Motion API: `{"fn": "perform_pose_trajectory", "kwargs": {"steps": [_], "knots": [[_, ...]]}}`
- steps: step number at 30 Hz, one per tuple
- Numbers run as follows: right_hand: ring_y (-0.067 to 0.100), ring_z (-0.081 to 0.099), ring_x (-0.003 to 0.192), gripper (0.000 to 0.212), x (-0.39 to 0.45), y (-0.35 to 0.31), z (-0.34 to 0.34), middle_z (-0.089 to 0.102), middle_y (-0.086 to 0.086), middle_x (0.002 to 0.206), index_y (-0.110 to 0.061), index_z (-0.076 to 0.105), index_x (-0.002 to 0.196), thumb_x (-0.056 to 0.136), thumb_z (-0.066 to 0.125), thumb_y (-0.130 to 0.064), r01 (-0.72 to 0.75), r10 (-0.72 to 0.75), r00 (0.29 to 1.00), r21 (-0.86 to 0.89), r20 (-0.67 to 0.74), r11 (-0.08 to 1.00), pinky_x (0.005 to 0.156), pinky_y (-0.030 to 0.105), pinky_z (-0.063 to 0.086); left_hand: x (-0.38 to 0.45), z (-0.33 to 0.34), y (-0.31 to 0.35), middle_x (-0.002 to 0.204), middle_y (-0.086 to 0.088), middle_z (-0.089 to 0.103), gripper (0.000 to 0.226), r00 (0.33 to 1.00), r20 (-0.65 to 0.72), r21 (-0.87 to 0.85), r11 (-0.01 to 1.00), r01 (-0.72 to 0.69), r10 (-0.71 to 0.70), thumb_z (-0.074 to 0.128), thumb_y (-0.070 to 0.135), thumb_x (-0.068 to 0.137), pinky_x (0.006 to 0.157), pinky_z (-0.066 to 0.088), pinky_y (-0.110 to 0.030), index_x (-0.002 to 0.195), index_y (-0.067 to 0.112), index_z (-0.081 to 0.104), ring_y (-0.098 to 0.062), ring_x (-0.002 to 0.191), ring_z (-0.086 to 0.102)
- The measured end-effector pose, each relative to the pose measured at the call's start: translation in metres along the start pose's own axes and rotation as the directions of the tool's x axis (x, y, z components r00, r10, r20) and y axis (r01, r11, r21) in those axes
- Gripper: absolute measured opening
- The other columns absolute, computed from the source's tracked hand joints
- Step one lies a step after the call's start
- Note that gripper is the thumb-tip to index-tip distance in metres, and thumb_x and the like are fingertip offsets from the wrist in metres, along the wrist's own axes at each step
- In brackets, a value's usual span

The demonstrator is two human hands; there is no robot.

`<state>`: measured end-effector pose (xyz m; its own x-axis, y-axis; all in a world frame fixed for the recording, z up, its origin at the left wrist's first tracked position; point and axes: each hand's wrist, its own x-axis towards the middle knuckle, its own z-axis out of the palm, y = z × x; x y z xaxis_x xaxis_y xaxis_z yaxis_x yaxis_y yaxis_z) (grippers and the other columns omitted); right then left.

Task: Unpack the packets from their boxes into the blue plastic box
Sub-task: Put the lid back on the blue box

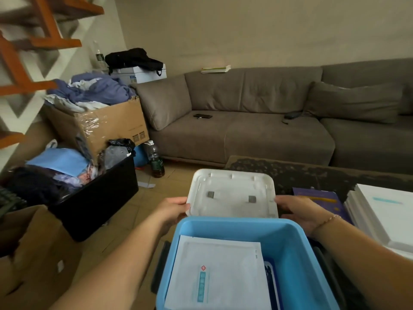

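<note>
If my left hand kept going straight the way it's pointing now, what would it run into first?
Your left hand points rightward and already grips the white lid at its left edge, so the lid is first; beyond it, probably your right hand.

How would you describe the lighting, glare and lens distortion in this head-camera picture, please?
Head view: dim, soft indoor light; the grey fabric sofa looks muted. Glare shows on the clear tape of the brown cardboard box and faintly on the white plastic lid. Wide-angle distortion bends the orange wooden stairs and stretches both forearms. Picture edges look soft.
</note>
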<state>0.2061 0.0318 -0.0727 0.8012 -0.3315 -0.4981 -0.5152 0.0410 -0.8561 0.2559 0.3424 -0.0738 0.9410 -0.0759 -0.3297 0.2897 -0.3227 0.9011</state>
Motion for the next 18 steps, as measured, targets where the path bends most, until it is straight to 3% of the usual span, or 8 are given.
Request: {"fn": "perform_pose_trajectory", "kwargs": {"steps": [2,4,6,8,10,12,15,18], "knots": [[0.026,0.056,0.100,0.031,-0.016,-0.014,-0.001,0.061,0.007,0.109,-0.015,0.064,0.111,0.088,0.066,-0.036,0.125,-0.128,0.989,-0.033,-0.078,0.992,0.079,0.038,0.051,-0.012,-0.006,0.012,0.124,0.007,0.059,0.036,0.989,-0.115,0.080,0.993,-0.086,0.095,0.068,0.014,0.091,0.100,0.047,-0.042,0.125,0.024,0.066,-0.019,0.116,0.056],[0.022,0.056,0.088,0.028,-0.044,-0.029,-0.003,0.063,0.006,0.099,-0.017,0.066,0.110,0.094,0.059,-0.039,0.287,-0.289,0.948,-0.033,-0.131,0.957,0.069,0.034,0.048,-0.031,-0.012,0.026,0.130,0.000,0.059,0.041,0.957,-0.198,0.116,0.975,-0.190,0.210,0.071,0.013,0.089,0.108,0.038,-0.048,0.126,0.029,0.064,-0.024,0.126,0.052],[0.023,0.060,0.092,0.029,-0.076,-0.038,-0.007,0.068,0.007,0.099,-0.020,0.067,0.108,0.098,0.051,-0.042,0.385,-0.381,0.919,0.025,-0.103,0.922,0.079,0.038,0.049,-0.055,-0.015,0.036,0.113,-0.013,0.066,0.044,0.927,-0.245,0.030,0.958,-0.286,0.285,0.072,0.008,0.087,0.099,0.046,-0.044,0.125,0.028,0.064,-0.027,0.107,0.061],[0.022,0.059,0.103,0.033,-0.109,-0.038,-0.012,0.072,0.004,0.102,-0.026,0.066,0.101,0.100,0.041,-0.048,0.417,-0.413,0.908,0.062,-0.077,0.907,0.098,0.045,0.041,-0.076,-0.021,0.040,0.098,-0.009,0.068,0.038,0.911,-0.291,-0.061,0.944,-0.324,0.294,0.069,0.005,0.088,0.090,0.052,-0.036,0.122,0.022,0.066,-0.018,0.087,0.062],[0.022,0.056,0.109,0.044,-0.132,-0.030,-0.020,0.073,0.003,0.103,-0.024,0.068,0.096,0.101,0.034,-0.052,0.415,-0.409,0.909,0.095,-0.075,0.905,0.107,0.049,0.033,-0.092,-0.025,0.036,0.107,-0.009,0.073,0.024,0.928,-0.270,-0.164,0.937,-0.307,0.257,0.063,0.010,0.094,0.098,0.052,-0.039,0.116,0.017,0.069,-0.016,0.094,0.068],[0.021,0.056,0.111,0.051,-0.150,-0.018,-0.024,0.073,0.002,0.106,-0.018,0.068,0.099,0.099,0.033,-0.056,0.412,-0.409,0.911,0.114,-0.054,0.904,0.109,0.052,0.032,-0.111,-0.022,0.030,0.117,-0.008,0.071,0.026,0.949,-0.183,-0.255,0.919,-0.299,0.258,0.049,0.016,0.101,0.109,0.043,-0.047,0.122,0.011,0.064,-0.019,0.110,0.066],[0.022,0.058,0.114,0.051,-0.167,0.008,-0.026,0.069,0.000,0.115,-0.020,0.064,0.112,0.094,0.041,-0.061,0.430,-0.425,0.902,0.056,-0.078,0.901,0.108,0.052,0.039,-0.136,-0.011,0.014,0.144,-0.012,0.051,0.039,0.943,-0.154,-0.287,0.900,-0.329,0.296,0.034,0.015,0.105,0.118,0.031,-0.044,0.142,0.009,0.044,-0.023,0.133,0.048],[0.022,0.061,0.106,0.033,-0.180,0.031,-0.030,0.070,0.003,0.106,-0.019,0.069,0.100,0.097,0.049,-0.045,0.479,-0.474,0.876,0.036,-0.090,0.877,0.103,0.048,0.043,-0.157,-0.002,-0.006,0.153,0.005,0.039,0.039,0.934,-0.103,-0.154,0.922,-0.355,0.343,0.033,0.037,0.102,0.119,0.021,-0.040,0.140,0.033,0.044,-0.014,0.143,0.032]]}}
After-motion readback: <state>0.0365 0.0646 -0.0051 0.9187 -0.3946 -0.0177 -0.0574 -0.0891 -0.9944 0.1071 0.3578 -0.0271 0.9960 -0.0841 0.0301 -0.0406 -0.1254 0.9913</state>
